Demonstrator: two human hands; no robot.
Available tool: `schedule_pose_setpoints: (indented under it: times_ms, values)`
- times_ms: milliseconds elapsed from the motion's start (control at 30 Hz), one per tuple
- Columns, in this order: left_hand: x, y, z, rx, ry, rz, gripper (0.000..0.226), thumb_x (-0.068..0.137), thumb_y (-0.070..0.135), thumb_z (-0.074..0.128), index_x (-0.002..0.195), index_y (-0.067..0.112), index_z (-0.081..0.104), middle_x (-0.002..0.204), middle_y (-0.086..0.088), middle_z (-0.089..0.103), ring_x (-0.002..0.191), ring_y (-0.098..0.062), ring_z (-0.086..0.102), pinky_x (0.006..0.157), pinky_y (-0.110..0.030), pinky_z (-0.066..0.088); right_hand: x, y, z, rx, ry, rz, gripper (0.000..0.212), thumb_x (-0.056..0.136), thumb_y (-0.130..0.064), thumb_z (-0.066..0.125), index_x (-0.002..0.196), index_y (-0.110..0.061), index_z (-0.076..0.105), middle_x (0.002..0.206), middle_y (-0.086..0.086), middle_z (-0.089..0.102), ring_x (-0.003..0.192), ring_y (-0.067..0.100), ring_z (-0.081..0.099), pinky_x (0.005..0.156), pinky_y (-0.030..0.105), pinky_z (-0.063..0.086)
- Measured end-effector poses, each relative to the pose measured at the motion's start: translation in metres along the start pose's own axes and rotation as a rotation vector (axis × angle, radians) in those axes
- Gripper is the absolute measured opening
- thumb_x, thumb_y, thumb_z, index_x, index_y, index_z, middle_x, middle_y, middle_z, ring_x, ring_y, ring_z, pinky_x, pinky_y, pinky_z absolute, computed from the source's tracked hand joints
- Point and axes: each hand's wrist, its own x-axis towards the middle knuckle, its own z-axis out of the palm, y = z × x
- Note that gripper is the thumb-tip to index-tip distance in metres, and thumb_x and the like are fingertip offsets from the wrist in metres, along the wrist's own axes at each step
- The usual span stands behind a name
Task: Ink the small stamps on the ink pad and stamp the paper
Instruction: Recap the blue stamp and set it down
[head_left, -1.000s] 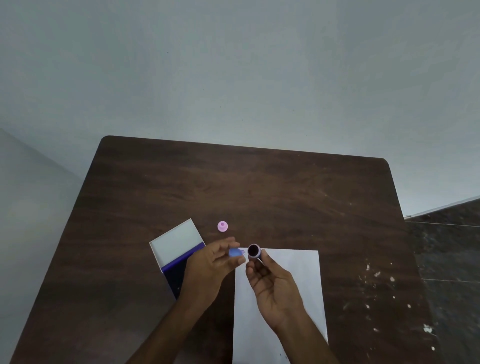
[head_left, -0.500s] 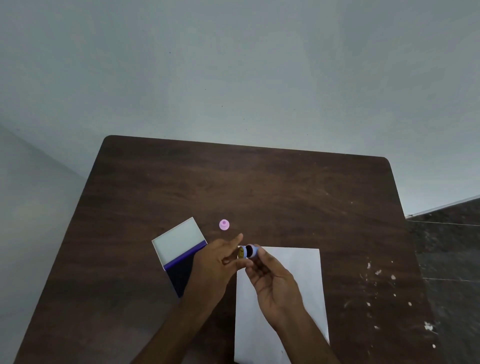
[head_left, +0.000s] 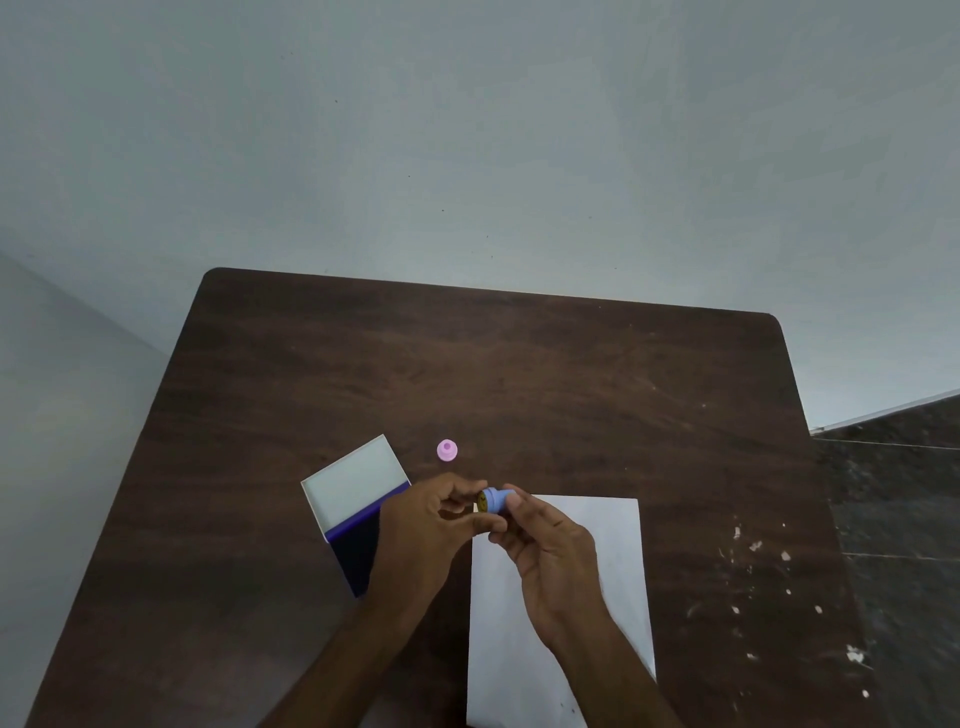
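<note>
Blue stamp (head_left: 492, 502) pinched by right hand (head_left: 550, 556), left hand (head_left: 426, 530) touching

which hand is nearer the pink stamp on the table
Left. The left hand sits just below the pink stamp, apart from it; the right hand is farther off, over the paper.

Both forearms are bare, with no sleeve showing back from the fingers of the left hand (head_left: 426, 525) or the right hand (head_left: 553, 558). Fingernails are short.
</note>
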Motion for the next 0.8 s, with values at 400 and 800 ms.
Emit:
schedule_pose_setpoints:
  times_ms: [400, 800]
  values:
    - [0.000, -0.005, -0.005, 0.012, 0.035, 0.044, 0.052, 0.092, 0.037, 0.051, 0.138, 0.019, 0.035, 0.143, -0.003, 0.042, 0.128, -0.017, 0.041, 0.107, -0.022, 0.023, 0.016, -0.007, 0.000, -0.139, -0.055, 0.057, 0.028, 0.066, -0.027, 0.073, 0.087, -0.009, 0.076, 0.087, 0.013, 0.076, 0.075, 0.031, 0.072, 0.065, 0.026, 0.059]
    - [-0.015, -0.039, 0.017, -0.445, 0.696, 0.214, 0.054, 0.064, 0.038, 0.082, 0.114, 0.024, 0.066, 0.098, 0.016, 0.069, 0.083, 0.003, 0.063, 0.065, 0.000, 0.042, 0.043, -0.003, 0.011, -0.060, 0.039, 0.020, 0.016, 0.079, -0.013, 0.073, 0.094, -0.011, 0.075, 0.087, 0.011, 0.077, 0.078, 0.028, 0.074, 0.061, 0.024, 0.058]
